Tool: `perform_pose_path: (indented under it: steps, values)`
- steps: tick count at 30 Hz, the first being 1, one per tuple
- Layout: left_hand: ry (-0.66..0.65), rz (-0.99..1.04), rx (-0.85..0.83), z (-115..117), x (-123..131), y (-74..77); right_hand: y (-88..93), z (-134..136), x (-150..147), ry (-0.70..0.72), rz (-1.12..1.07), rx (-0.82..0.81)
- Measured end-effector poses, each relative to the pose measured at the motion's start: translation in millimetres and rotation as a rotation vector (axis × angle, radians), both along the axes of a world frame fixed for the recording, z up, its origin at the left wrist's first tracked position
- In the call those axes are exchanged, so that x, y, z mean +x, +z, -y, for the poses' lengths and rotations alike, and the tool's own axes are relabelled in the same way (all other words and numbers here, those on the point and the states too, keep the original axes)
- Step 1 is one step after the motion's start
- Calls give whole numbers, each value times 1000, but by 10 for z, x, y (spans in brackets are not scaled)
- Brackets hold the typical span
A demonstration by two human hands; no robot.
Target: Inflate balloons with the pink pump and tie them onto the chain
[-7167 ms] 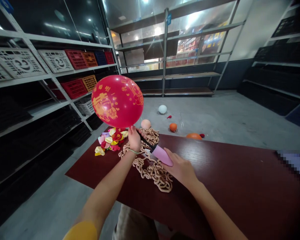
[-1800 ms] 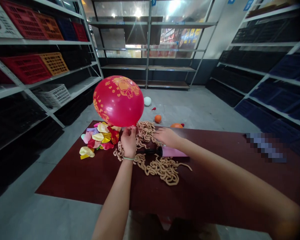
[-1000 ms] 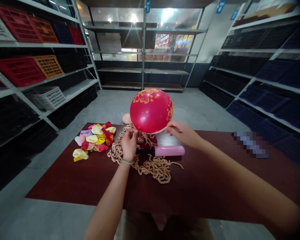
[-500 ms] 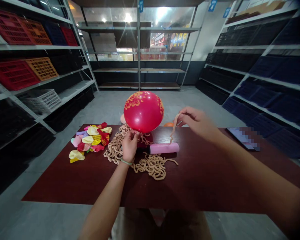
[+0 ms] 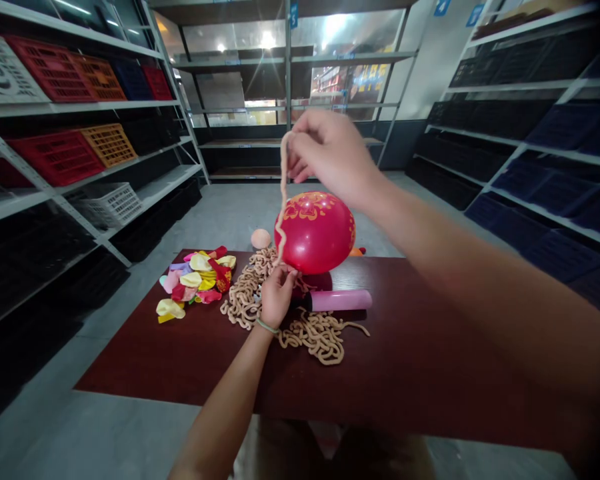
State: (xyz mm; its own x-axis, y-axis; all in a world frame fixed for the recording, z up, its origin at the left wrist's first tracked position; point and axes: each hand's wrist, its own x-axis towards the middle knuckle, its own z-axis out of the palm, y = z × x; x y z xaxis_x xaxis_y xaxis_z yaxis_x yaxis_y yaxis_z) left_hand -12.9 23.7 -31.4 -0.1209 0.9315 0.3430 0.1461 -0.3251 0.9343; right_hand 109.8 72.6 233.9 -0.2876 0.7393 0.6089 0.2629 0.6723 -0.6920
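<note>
My left hand point(image 5: 276, 295) is closed on the neck of an inflated red balloon point(image 5: 316, 232) with gold print, held just above a dark red table point(image 5: 410, 363). My right hand point(image 5: 330, 150) is raised high and pinches the end of a beige cord point(image 5: 281, 200), which hangs down in front of the balloon toward my left hand. A heap of the same beige cord point(image 5: 310, 330) lies on the table under my hands. A pink hand pump point(image 5: 337, 300) lies across that heap.
A pile of flat coloured balloons point(image 5: 195, 280) lies at the table's far left. A peach balloon point(image 5: 261, 238) and an orange one point(image 5: 356, 251) show past the table's far edge. Metal shelves with plastic crates point(image 5: 55, 143) line the left wall, dark shelves the right.
My right hand let go of the pump, picked up a cord end from the heap and lifted it high above the balloon. The balloon stayed in my left hand, near the table.
</note>
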Motion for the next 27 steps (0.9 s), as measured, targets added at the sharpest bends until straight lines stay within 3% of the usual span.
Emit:
perform_pose_path:
  steps: [3, 6, 11, 14, 19, 25, 27]
  values:
    - [-22, 15, 0, 7, 15, -11, -186, -53, -166, -79, 132, 66]
    - [-20, 25, 10, 10, 18, -9, -497, 30, -181, -166, 361, 122]
    - [16, 28, 47, 11, -12, 34, -1071, 280, 44, -210, 636, 79]
    - [24, -6, 49, 24, -40, 66, -1282, 362, 185, -241, 738, 138]
    - [30, -82, 83, 49, -69, 105, -1355, 361, 298, -262, 844, 276]
    - [153, -176, 240, 4, -108, 150, -1341, 344, 325, -235, 869, 323]
    - [128, -159, 239, -14, -121, 158, -1363, 345, 336, -247, 845, 321]
